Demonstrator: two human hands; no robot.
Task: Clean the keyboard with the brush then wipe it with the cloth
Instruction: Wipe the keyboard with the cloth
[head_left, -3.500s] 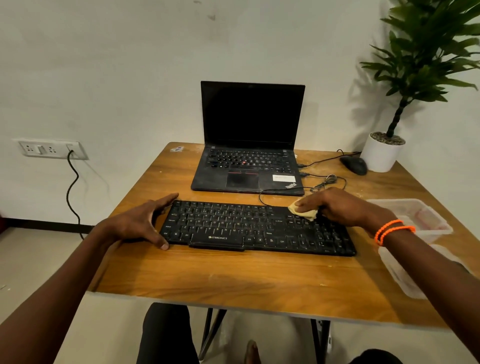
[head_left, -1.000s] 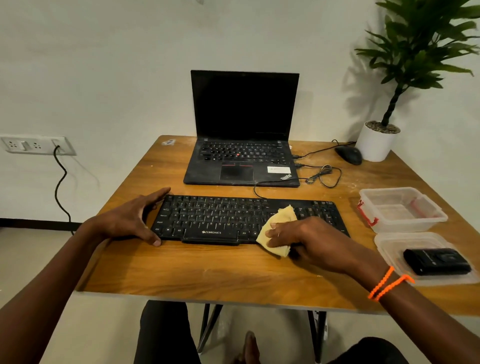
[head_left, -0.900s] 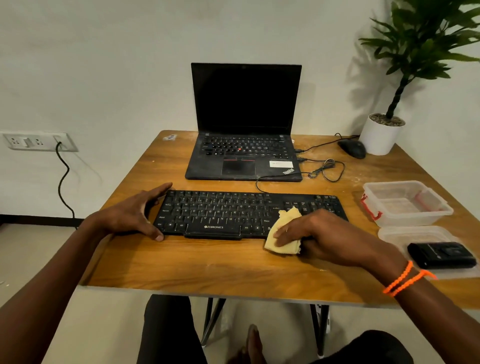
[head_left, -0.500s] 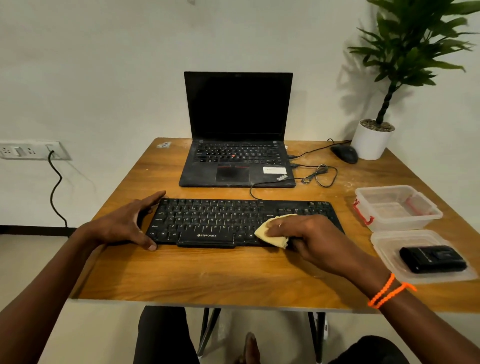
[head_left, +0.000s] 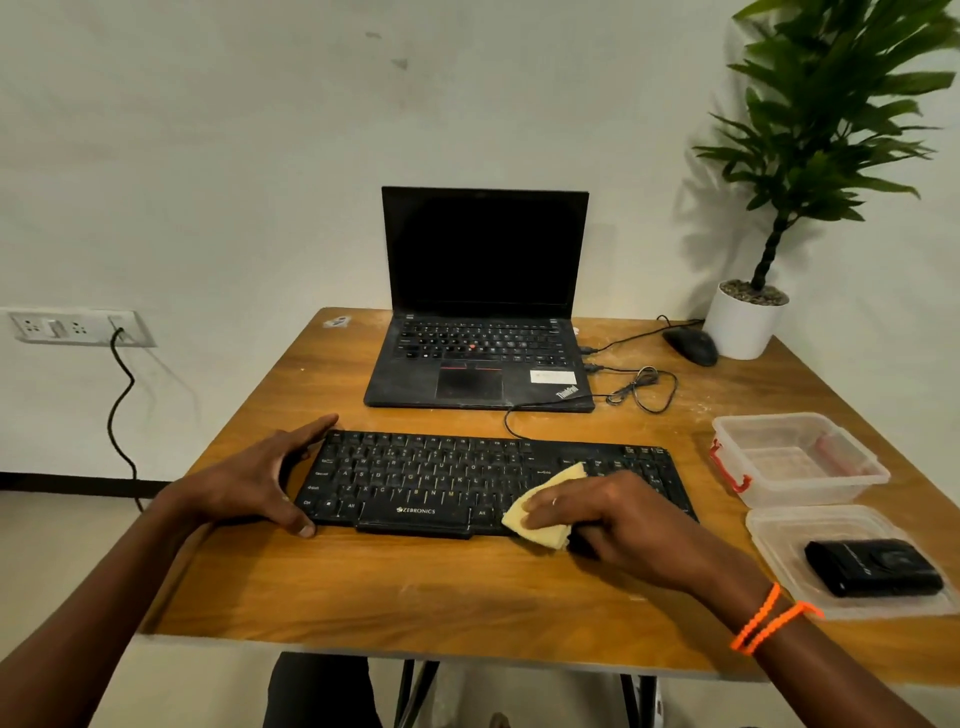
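Wiping stage of a keyboard-cleaning task, seen from the head camera. The black keyboard (head_left: 493, 480) lies across the near middle of the wooden surface (head_left: 415, 592), its cable running to the far side toward an open laptop (head_left: 480, 332). The right hand (head_left: 608, 512) presses a folded yellow cloth (head_left: 540, 512) against the keys right of the space bar, near the front edge; the fingers lie fairly flat over the cloth with their tips curling round its near fold, so the hand holds and pushes it at once. One corner of the cloth projects to the far side, over the middle key rows. The left hand (head_left: 260, 480) braces the left end of the keyboard, its fingers extended along the far corner and its thumb set against the near corner, gripping nothing else. By judgement the brushing step is finished and the second step, the wipe, is under way. The next move calls for steady downward pressure and a sideways stroke along the rows that look not yet covered, with the left hand keeping the keyboard from sliding. At the right of the surface stand a clear plastic container (head_left: 800, 460) and, nearer, its lid (head_left: 779, 535) carrying a small black object (head_left: 872, 567), possibly the brush, though this cannot be confirmed
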